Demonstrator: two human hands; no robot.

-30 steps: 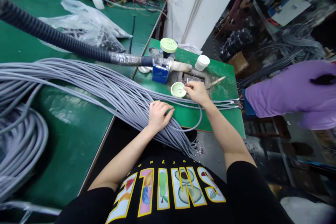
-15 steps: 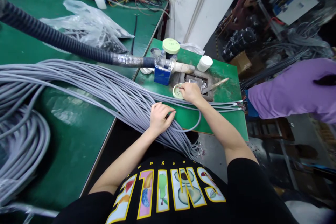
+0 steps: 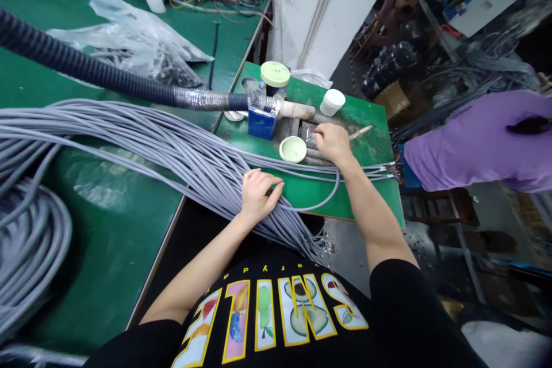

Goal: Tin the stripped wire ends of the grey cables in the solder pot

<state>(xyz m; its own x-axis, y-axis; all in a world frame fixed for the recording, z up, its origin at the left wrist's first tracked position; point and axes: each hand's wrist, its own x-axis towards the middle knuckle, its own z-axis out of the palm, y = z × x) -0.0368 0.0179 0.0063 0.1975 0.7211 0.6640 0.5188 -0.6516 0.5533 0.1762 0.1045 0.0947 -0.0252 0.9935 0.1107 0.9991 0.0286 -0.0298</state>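
My right hand (image 3: 333, 142) is closed on the end of a grey cable (image 3: 321, 205), whose thin stripped wires stick out to the left of the fingers. These wire tips are over the metal solder pot (image 3: 309, 133), partly hidden by the hand. Just left of it sits a shallow pale-green dish (image 3: 293, 150) with a little liquid in it. My left hand (image 3: 261, 194) rests on a thick bundle of grey cables (image 3: 202, 155), its fingers bent and its thumb apart. The cable in my right hand loops back toward that bundle.
A ribbed hose (image 3: 129, 83) ends in a nozzle above a blue box (image 3: 261, 123). Nearby stand a green-lidded jar (image 3: 275, 75), a white tub (image 3: 332, 102) and a flat scraper (image 3: 361, 132). A person in purple (image 3: 470, 141) is at the right.
My right hand has moved right, taking the wire tips from the pale-green dish to over the solder pot. My left hand stays on the bundle. The view has shifted slightly.
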